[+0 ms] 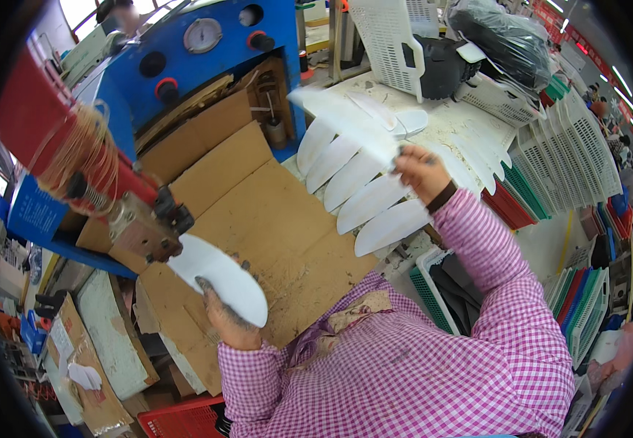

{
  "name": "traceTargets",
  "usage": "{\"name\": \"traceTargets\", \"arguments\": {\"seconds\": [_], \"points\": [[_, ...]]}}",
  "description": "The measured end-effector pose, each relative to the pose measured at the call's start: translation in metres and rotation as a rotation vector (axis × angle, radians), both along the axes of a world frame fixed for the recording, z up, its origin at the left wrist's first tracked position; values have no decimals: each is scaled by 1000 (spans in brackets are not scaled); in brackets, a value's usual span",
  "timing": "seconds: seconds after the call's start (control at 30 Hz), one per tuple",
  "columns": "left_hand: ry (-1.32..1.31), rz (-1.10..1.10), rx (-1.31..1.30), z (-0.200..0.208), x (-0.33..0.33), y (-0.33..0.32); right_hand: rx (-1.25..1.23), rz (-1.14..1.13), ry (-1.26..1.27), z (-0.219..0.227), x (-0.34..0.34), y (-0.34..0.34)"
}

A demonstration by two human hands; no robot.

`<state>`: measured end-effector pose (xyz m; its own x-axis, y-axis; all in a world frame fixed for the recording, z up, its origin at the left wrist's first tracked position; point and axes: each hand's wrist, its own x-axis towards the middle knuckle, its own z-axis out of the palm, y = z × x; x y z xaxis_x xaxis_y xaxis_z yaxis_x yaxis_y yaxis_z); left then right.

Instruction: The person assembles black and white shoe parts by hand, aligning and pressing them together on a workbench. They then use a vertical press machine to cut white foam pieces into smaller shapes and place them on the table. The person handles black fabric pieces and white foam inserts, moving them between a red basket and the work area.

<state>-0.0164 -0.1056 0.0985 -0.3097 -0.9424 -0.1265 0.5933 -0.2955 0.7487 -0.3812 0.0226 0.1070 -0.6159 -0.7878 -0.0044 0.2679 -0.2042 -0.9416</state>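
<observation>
My left hand (227, 310) grips a white insole (232, 281), thumb on top and fingertips showing at its far edge. The insole's far end lies at the metal head (145, 228) of a red machine arm (61, 120); whether the two touch I cannot tell. Out to the right, my right hand (423, 173) pinches the near end of another white insole (349, 124), which is smeared by motion. Beneath it several white insoles (389, 225) lie side by side in a slanting row on a worktable (488, 120).
Brown cardboard (294, 241) covers the surface before me, strewn with scraps. Behind it stands a blue machine housing (221, 44) with a gauge and knobs. White plastic baskets (386, 44) stand on the table. Stacked crates (572, 146) are at the right, and a green-white crate (433, 292) sits below.
</observation>
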Motion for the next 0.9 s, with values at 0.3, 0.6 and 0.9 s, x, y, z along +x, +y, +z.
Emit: {"name": "traceTargets", "arguments": {"seconds": [0.3,0.6,0.9], "points": [[-67,88,90,5,-3,11,288,-425,24,-31,-175,-12],[-6,-2,91,13,16,15,568,-420,281,-70,-199,-17],[-39,-197,155,14,47,41,956,-621,740,-85,-257,7]]}}
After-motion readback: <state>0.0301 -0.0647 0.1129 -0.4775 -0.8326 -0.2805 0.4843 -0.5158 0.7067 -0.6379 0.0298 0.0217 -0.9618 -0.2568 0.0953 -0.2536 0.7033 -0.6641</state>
